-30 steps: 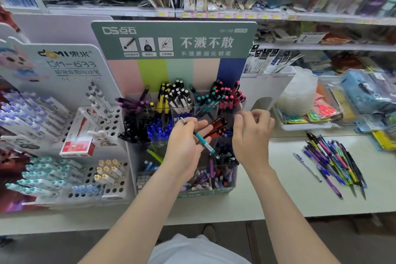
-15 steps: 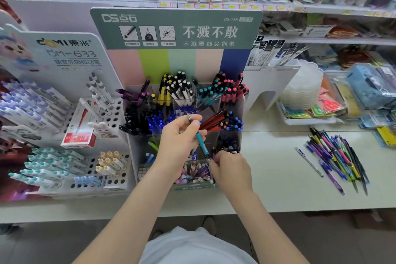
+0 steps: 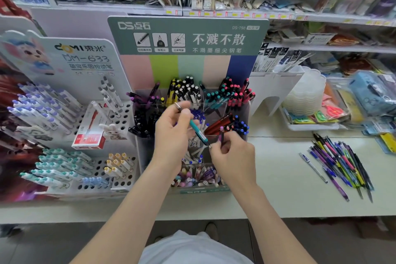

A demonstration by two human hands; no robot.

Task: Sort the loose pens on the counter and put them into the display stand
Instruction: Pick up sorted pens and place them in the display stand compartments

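1. Stationery-shop shelves, blurred and crowded with packets, run behind a white counter (image 3: 278,178) on which a tiered pen display stand (image 3: 188,34) sits.
2. Over the stand's middle compartments, the left hand (image 3: 171,133) grips a teal pen (image 3: 198,132), slanted tip-down toward the right hand.
3. Just right of it, the right hand (image 3: 233,156) pinches a dark pen with a purple end (image 3: 221,135), held upright over the stand.
4. Well to the right of the stand, the loose pens (image 3: 340,165) lie in a mixed heap on the counter, not yet sorted.
5. Risk: the two held pens nearly meet, so one could knock the other loose into the wrong compartment.
6. Risk: the compartments are packed tight, so pushing a pen in could tip its neighbours or leave it caught on a divider.
7. The stand's green header reads "DS点石", "DS-758", "不溅不散" and "不溅墨细尖钢笔".
8. Left of the stand, a white pen rack (image 3: 81,60) reads "DOMI 東米" and "DM-633"; its smaller print is too blurred to read.
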